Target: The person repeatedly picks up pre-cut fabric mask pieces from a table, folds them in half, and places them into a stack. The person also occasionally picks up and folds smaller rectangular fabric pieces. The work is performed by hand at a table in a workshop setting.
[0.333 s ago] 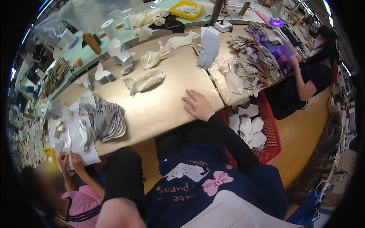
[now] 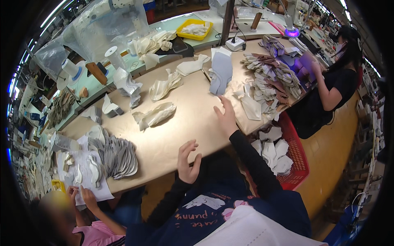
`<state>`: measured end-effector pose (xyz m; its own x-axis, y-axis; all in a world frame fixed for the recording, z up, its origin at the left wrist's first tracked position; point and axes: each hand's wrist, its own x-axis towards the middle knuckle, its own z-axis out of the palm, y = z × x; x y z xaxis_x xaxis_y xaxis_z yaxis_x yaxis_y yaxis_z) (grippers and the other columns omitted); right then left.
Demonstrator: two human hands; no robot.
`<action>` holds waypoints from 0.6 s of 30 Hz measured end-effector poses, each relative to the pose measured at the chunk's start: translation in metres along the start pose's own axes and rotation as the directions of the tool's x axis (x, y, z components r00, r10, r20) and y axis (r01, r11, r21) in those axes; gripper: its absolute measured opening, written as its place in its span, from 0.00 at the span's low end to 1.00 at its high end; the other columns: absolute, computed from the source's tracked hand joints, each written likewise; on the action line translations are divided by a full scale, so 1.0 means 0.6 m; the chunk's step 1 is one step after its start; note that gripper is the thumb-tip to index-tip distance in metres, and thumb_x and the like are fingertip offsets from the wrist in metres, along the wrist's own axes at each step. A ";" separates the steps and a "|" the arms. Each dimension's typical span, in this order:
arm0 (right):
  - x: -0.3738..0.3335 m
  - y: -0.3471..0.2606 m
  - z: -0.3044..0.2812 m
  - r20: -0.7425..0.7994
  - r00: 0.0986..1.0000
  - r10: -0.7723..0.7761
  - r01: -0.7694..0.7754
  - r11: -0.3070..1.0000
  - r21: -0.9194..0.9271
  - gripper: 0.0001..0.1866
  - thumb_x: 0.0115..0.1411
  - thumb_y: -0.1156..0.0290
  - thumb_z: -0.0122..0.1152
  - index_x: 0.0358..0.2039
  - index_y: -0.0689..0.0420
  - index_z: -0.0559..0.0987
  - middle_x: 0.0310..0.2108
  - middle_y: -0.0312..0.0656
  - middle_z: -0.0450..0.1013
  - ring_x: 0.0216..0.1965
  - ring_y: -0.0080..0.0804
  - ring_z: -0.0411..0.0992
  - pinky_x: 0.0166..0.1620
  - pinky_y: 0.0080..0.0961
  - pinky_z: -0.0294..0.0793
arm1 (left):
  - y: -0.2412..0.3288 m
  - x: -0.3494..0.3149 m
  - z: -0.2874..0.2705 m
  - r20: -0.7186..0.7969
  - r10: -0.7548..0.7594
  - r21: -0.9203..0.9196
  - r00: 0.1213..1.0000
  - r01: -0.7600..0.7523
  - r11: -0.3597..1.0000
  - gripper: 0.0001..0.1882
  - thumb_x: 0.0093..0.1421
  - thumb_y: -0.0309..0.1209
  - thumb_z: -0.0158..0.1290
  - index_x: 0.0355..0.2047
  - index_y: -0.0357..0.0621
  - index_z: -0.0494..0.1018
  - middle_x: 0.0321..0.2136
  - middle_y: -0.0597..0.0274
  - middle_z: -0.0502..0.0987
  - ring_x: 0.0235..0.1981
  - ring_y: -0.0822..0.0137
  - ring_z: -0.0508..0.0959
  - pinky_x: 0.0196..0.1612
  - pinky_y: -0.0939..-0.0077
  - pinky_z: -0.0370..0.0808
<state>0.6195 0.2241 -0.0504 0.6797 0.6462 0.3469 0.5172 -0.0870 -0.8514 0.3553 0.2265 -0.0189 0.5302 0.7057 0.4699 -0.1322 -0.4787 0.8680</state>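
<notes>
My right hand (image 2: 226,117) is over the tan table (image 2: 176,133), empty, its fingers apart. Its fingertips reach just below a stack of grey cut pieces (image 2: 221,74); whether they touch it I cannot tell. At the table's near edge my left hand (image 2: 189,162) is raised, also empty, with thumb and fingers spread. Beyond the hands lie a crumpled bundle of cream pieces (image 2: 154,116), a second cream bundle (image 2: 166,86) and a flatter cream stack (image 2: 193,66).
A fanned grey pile (image 2: 119,156) lies left, by a co-worker's hands (image 2: 84,196). On the right, mixed pieces (image 2: 271,78) are heaped before another co-worker (image 2: 338,88). A red basket (image 2: 301,164) of white pieces stands below the table edge. Thread cones (image 2: 115,57) stand behind.
My left hand has come up from the lower edge to the table's front. My right hand has lifted off the tabletop and moved right, toward the grey stack. The view has shifted slightly.
</notes>
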 end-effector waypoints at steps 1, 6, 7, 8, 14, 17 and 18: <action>0.027 0.006 0.001 -0.058 0.998 -0.030 0.028 0.999 -0.042 0.30 0.62 0.69 0.64 0.64 0.58 0.68 0.61 0.49 0.66 0.63 0.45 0.64 0.65 0.38 0.63 | -0.014 0.004 0.016 0.002 -0.100 0.070 0.995 0.100 0.993 0.29 0.61 0.14 0.54 0.63 0.39 0.64 0.58 0.45 0.70 0.47 0.55 0.80 0.46 0.65 0.78; 0.150 0.031 0.040 -0.217 0.975 0.040 -0.114 0.935 -0.337 0.51 0.57 0.55 0.72 0.72 0.55 0.51 0.70 0.67 0.44 0.69 0.67 0.51 0.69 0.50 0.55 | -0.101 -0.037 0.066 -0.105 0.244 0.649 0.964 -0.119 0.751 0.23 0.57 0.18 0.55 0.54 0.43 0.75 0.49 0.55 0.78 0.38 0.62 0.81 0.38 0.73 0.78; 0.170 0.035 0.048 -0.216 0.973 0.082 -0.156 0.923 -0.352 0.58 0.53 0.49 0.74 0.73 0.54 0.47 0.70 0.72 0.40 0.69 0.75 0.48 0.69 0.54 0.53 | -0.108 -0.050 0.067 0.057 0.279 0.712 0.959 -0.235 0.661 0.22 0.56 0.20 0.56 0.52 0.45 0.77 0.47 0.59 0.80 0.36 0.64 0.82 0.37 0.74 0.78; 0.184 0.039 0.054 -0.240 0.965 0.108 -0.191 0.916 -0.353 0.59 0.51 0.51 0.75 0.73 0.51 0.47 0.70 0.70 0.40 0.68 0.74 0.49 0.68 0.54 0.56 | -0.117 -0.057 0.070 0.221 0.299 0.748 0.928 -0.358 0.559 0.21 0.54 0.22 0.57 0.50 0.47 0.79 0.45 0.63 0.81 0.35 0.66 0.82 0.36 0.75 0.77; 0.220 0.071 0.015 -0.158 0.973 0.167 -0.197 0.960 -0.197 0.63 0.45 0.70 0.78 0.74 0.47 0.44 0.70 0.67 0.44 0.67 0.70 0.54 0.67 0.50 0.62 | -0.130 -0.056 0.082 0.082 0.335 0.801 0.939 -0.262 0.539 0.18 0.51 0.26 0.58 0.44 0.52 0.81 0.43 0.72 0.83 0.28 0.71 0.81 0.27 0.77 0.73; 0.221 0.089 -0.026 0.031 0.982 0.189 -0.183 0.974 -0.132 0.59 0.45 0.78 0.72 0.73 0.54 0.44 0.68 0.64 0.50 0.67 0.62 0.57 0.67 0.47 0.63 | -0.124 -0.059 0.081 0.085 0.293 0.818 0.952 -0.234 0.525 0.17 0.51 0.25 0.58 0.43 0.52 0.81 0.42 0.72 0.83 0.27 0.70 0.81 0.26 0.76 0.73; 0.223 0.093 -0.037 0.057 0.967 0.247 -0.243 0.968 -0.068 0.58 0.45 0.78 0.70 0.72 0.55 0.44 0.68 0.64 0.51 0.67 0.60 0.58 0.67 0.45 0.63 | -0.123 -0.060 0.081 0.091 0.266 0.825 0.960 -0.223 0.519 0.17 0.51 0.25 0.58 0.42 0.52 0.81 0.42 0.72 0.83 0.26 0.70 0.81 0.26 0.76 0.73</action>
<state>0.7510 0.2891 -0.0428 0.7555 0.6470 0.1028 0.3707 -0.2928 -0.8814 0.3868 0.2112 -0.1075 0.5499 0.5020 0.6676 0.5045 -0.8366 0.2135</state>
